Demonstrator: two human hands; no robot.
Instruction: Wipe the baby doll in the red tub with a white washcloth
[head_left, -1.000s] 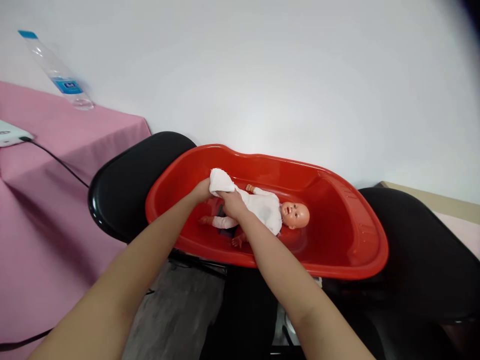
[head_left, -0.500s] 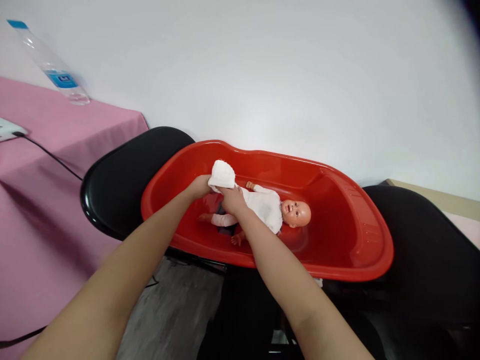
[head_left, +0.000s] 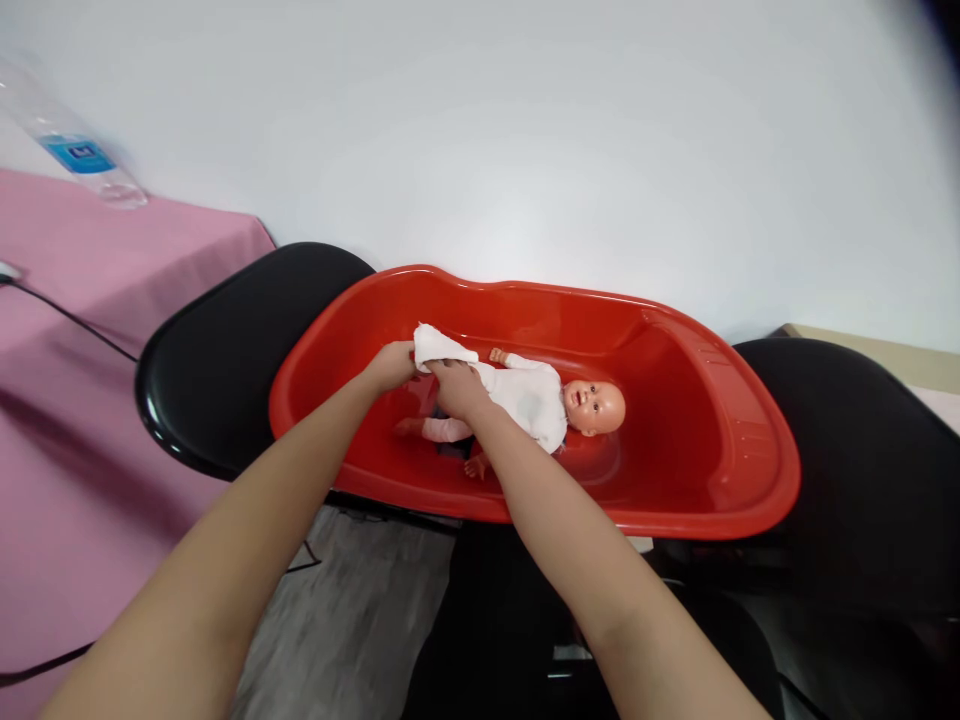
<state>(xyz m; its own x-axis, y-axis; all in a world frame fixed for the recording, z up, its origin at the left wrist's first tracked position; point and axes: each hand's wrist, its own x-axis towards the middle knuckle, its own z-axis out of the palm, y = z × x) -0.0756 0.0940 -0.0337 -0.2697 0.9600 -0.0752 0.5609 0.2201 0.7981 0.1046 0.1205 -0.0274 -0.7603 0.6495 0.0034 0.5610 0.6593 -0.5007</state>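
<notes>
A baby doll (head_left: 529, 395) in a white top lies on its back in a red baby bathtub (head_left: 720, 525), its head to the right. One lower leg and a foot show at the left; the other leg is hidden. Over the doll's leg end, a white cloth (head_left: 439, 345) is bunched between my two hands. My left hand (head_left: 391, 365) grips the cloth's left side with closed fingers. On the near right side of it, my right hand (head_left: 459, 388) has its fingers pressed on the cloth. Whether a doll's foot is inside the cloth I cannot tell.
Black chair seats stand at the left (head_left: 217, 360) and right (head_left: 862, 460) of the tub. A pink-covered table (head_left: 172, 250) at far left bears a plastic bottle (head_left: 79, 155) and a cable (head_left: 75, 318). A white wall (head_left: 525, 130) rises behind.
The cloth has gone from a rounded, raised shape to a flatter one stretched to the right. Both hands stay at it. The whole view has shifted a little.
</notes>
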